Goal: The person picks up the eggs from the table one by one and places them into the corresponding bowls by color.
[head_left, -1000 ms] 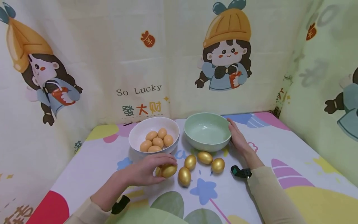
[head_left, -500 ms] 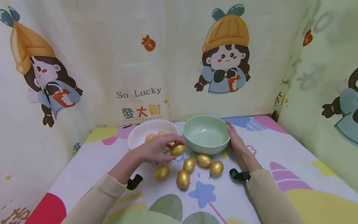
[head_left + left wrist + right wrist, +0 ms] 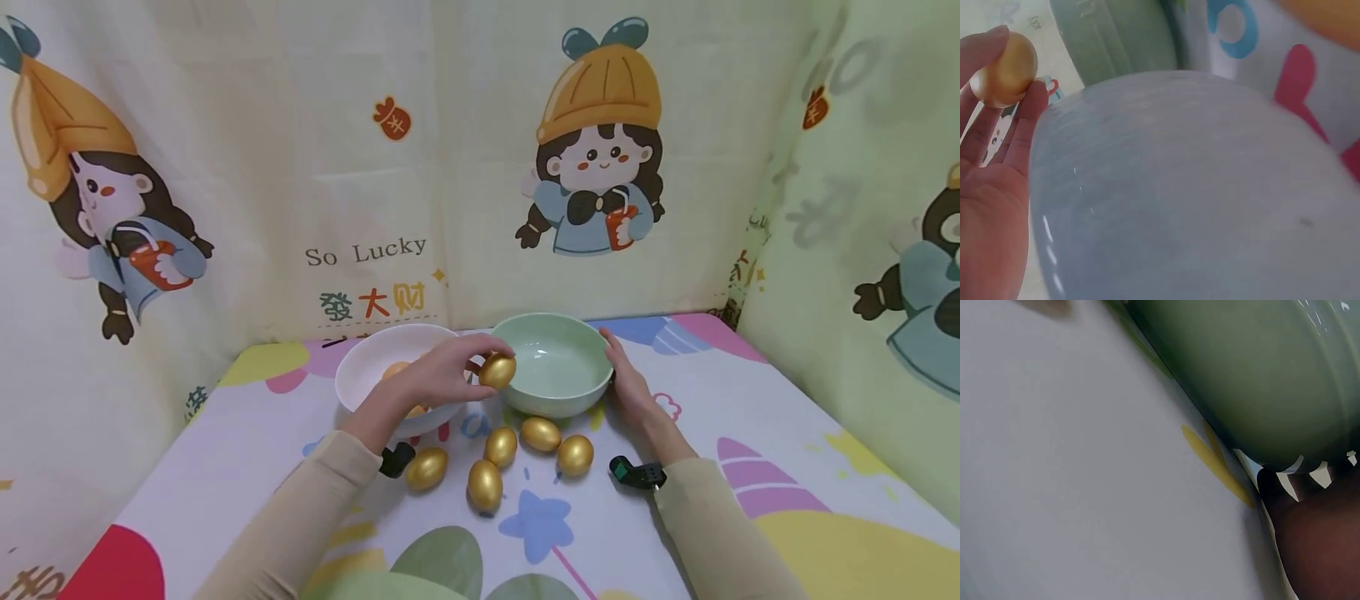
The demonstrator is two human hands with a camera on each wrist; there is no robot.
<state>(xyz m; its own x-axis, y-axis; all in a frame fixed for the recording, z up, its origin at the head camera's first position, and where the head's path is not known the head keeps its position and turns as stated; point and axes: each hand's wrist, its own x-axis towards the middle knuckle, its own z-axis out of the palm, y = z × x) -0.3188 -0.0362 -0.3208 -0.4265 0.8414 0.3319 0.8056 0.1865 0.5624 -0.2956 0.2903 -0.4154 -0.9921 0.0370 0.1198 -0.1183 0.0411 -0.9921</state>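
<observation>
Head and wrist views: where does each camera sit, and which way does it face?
Head: worn on the head, facing forward and down at a round white bowl, a glossy pale-green bowl and shiny golden eggs; left hand, right hand and beige sleeves show.
Left wrist: on that wrist, facing the white bowl's outer wall; the left hand, pinching a golden egg, shows.
Right wrist: on that wrist, facing the green bowl's side and the white tablecloth; right hand partly shows.
Shared: both wrist views show the green bowl.

smooth metallic-looking golden eggs (image 3: 484,486), glossy green bowl (image 3: 558,403), smooth shiny white bowl (image 3: 357,363), matt cloth sleeves (image 3: 723,525)
</observation>
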